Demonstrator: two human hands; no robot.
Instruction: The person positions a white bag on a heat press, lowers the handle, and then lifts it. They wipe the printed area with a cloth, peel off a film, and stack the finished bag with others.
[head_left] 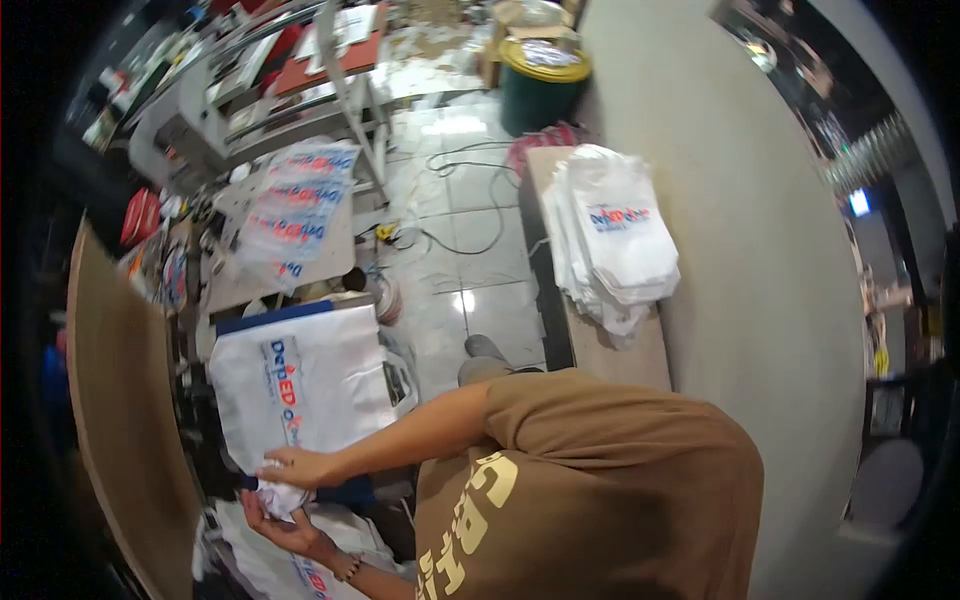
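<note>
Printed white bag (300, 385) lies flat on dark platen, lower left, logo up. Stack of same bags (615, 235) on bench by wall, well apart. Green bin (540, 85) far end of floor. R hand (300, 466) at bag's near edge, fingers curled over white wad (283, 496). L hand (285, 527) cupped under it; wad clamped betw. both.

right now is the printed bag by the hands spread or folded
Spread flat: the printed bag lies smooth, whole logo showing, right hand at its edge.
</note>
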